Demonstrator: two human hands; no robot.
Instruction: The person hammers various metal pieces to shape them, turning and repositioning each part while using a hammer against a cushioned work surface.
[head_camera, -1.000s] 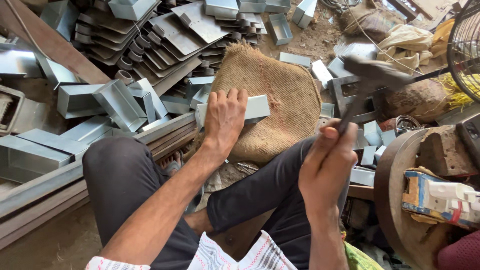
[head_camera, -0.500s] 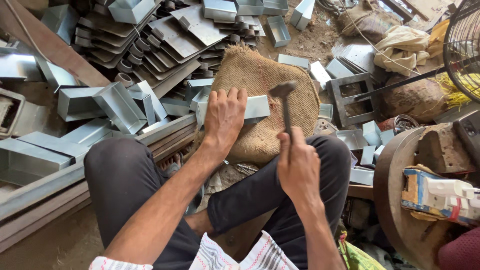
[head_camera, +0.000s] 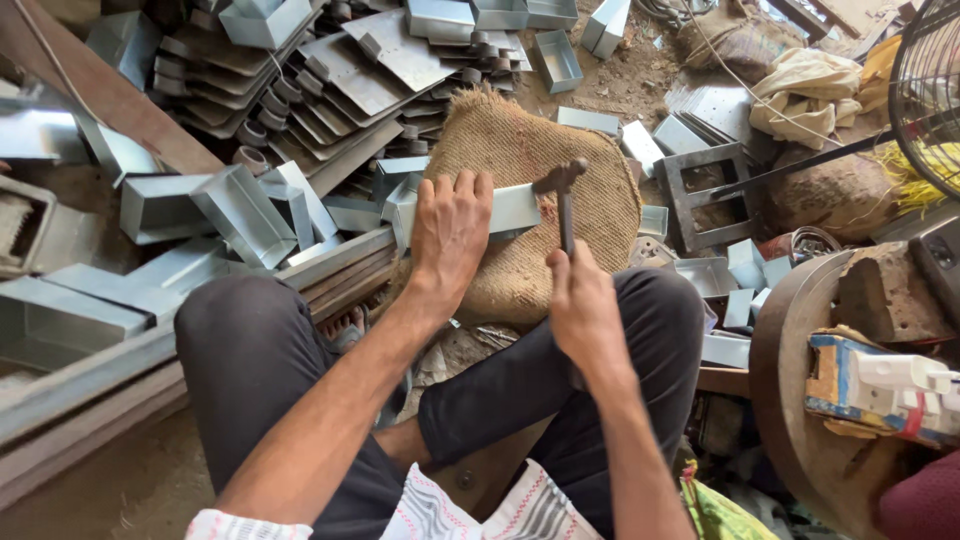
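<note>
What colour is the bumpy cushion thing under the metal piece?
The sack pad is tan-brown woven burlap, seen in the head view.

Silver-grey sheet-metal strip (head_camera: 515, 208) on tan woven burlap pad (head_camera: 520, 150); dark grey hammer (head_camera: 562, 195); black trousers (head_camera: 260, 370); white shirt w/ red & grey stripes (head_camera: 440, 510); cream cloth (head_camera: 800, 95); yellow fibres (head_camera: 905, 170).
</note>
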